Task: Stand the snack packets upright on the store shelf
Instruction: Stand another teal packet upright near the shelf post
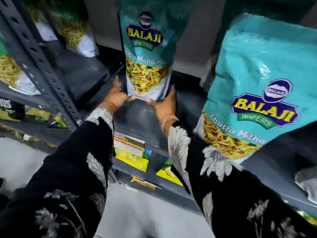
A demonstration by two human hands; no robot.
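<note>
A teal Balaji snack packet [147, 54] stands upright at the back of the dark shelf [137, 117]. My left hand [118, 95] cups its lower left corner, thumb under the bottom edge. My right hand [165, 103] holds the lower right corner the same way. A second teal packet of the same kind [253, 93] stands upright at the shelf's front right, close to the camera and apart from both hands.
A slotted grey upright post [39, 60] separates this bay from the left one, where green packets [73, 30] stand. Yellow packets [132, 157] lie on the lower shelves. A grey floor [145, 212] shows below.
</note>
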